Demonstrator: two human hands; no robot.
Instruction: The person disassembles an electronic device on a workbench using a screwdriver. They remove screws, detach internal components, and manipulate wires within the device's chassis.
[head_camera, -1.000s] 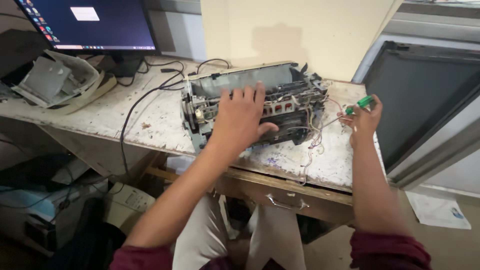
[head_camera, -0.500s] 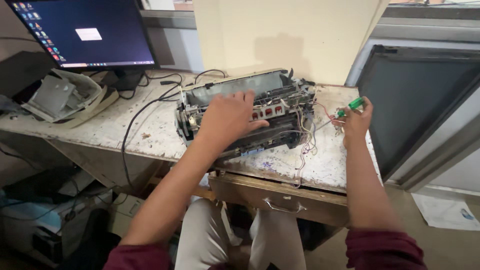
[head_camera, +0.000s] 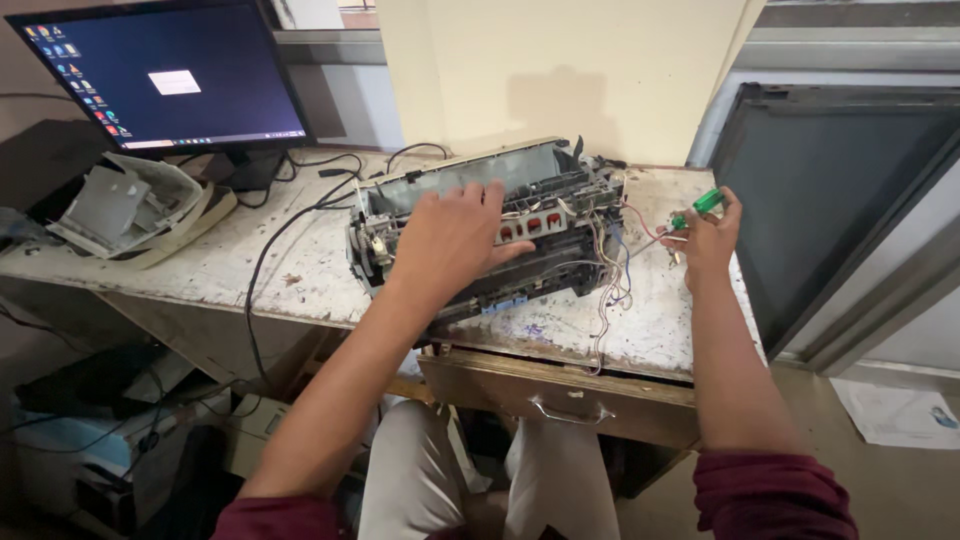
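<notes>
A stripped-down printer (head_camera: 560, 215) with bare grey mechanism, red parts and loose wires lies on a worn desk (head_camera: 220, 270). My left hand (head_camera: 450, 240) rests flat on top of its middle, fingers spread over the frame. To the right of the printer, my right hand (head_camera: 705, 240) is closed around a green-handled screwdriver (head_camera: 697, 207), whose shaft points left toward the wire bundle (head_camera: 610, 270) hanging off the printer's right end.
A lit monitor (head_camera: 170, 75) stands at the back left, with removed grey printer covers (head_camera: 130, 205) beside it. Black cables (head_camera: 270, 250) run across the desk. A drawer with a metal handle (head_camera: 560, 410) sits below. A dark panel (head_camera: 840, 190) leans at the right.
The view has shifted slightly. My left hand stays on the printer and my right hand keeps the screwdriver beside the wires, with little movement.
</notes>
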